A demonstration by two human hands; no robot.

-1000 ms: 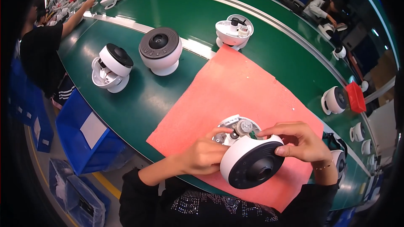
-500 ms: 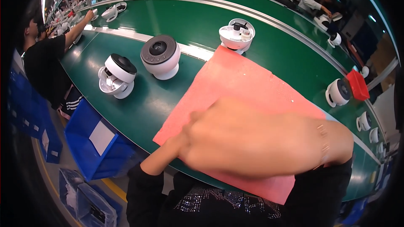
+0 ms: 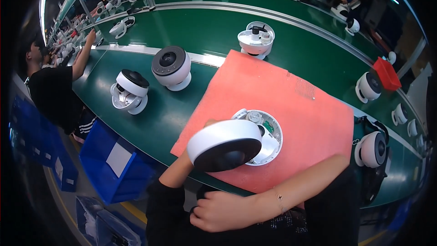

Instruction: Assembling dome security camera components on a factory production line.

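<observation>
On a pink foam mat (image 3: 314,132) sits an open white round shell (image 3: 272,152) with a green circuit board and small parts inside. My left hand (image 3: 210,122) grips a white round housing with a black face (image 3: 225,143), tilted at the shell's left side. That housing hides most of the hand. Close to my body, my right hand (image 3: 218,212) is curled, apart from the shell; whatever its fingers may hold is hidden.
Left of the mat stand a half-open white device (image 3: 129,92) and a closed one (image 3: 171,67). Another open unit (image 3: 256,40) is beyond the mat. Right are a white device (image 3: 371,149) and a red bin (image 3: 387,74). A blue bin (image 3: 107,166) stands below the table; a co-worker (image 3: 52,82) is left.
My right hand has drawn back from over the mat toward my body. The open shell and the tilted housing, hidden behind my arm before, now show.
</observation>
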